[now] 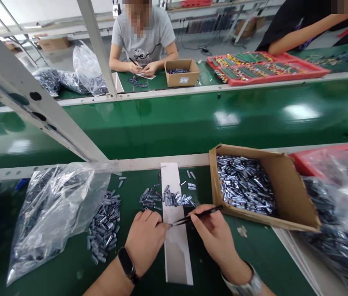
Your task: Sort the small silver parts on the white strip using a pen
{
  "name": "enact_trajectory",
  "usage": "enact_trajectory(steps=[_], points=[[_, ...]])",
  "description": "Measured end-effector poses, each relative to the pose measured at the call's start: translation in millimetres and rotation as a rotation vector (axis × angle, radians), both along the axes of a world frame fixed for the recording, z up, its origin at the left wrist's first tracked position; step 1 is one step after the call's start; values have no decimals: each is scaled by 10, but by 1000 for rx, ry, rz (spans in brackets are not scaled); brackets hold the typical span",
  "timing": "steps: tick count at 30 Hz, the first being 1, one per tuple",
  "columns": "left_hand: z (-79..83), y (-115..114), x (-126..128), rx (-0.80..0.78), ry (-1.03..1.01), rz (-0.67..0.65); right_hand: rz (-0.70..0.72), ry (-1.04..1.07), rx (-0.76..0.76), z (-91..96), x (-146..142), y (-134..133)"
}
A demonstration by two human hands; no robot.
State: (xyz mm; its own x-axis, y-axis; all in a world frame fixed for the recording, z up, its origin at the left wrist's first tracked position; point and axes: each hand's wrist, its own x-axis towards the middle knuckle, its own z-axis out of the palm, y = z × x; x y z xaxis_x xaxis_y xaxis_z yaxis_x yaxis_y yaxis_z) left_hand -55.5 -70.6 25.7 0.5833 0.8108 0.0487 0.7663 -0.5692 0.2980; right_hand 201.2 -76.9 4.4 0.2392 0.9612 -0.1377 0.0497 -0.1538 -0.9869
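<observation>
- Where the clear bag ends at the left, a heap of small metal pieces begins: slim, rounded, grey-blue, shiny, lying every which way.
- Further right, a looser cluster of the same pieces lies beside the white strip, and a row of pieces lies across its upper part.
- More of them fill the left side of a cardboard box, tilted toward the strip's right.
- The left hand, a dark band at its wrist, is drawn together, fingers curled and tips pinched over the strip; what sits between them is too small to tell.
- The right hand grips black tweezers between thumb and fingers, their points reaching the left fingertips.
- Underneath is a dark green worktop, with a pale metal post slanting up at the left.
- Across the bright green divider, a person in a grey shirt works with both hands, next to a small carton.
- Farther right stand a red tray of mixed parts and a second person's arm.
</observation>
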Motion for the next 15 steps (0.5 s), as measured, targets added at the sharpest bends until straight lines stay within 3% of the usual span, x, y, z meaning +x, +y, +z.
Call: enact_trajectory(steps=[3,8,15], points=[[-14,-16,4,-18,-14,4,-67,-5,59,-13,-80,4],[-83,-16,4,11,-119,80,-59,-29,69,20,-119,11],[-101,137,-80,235,-67,213,-259,-75,169,383,167,45]])
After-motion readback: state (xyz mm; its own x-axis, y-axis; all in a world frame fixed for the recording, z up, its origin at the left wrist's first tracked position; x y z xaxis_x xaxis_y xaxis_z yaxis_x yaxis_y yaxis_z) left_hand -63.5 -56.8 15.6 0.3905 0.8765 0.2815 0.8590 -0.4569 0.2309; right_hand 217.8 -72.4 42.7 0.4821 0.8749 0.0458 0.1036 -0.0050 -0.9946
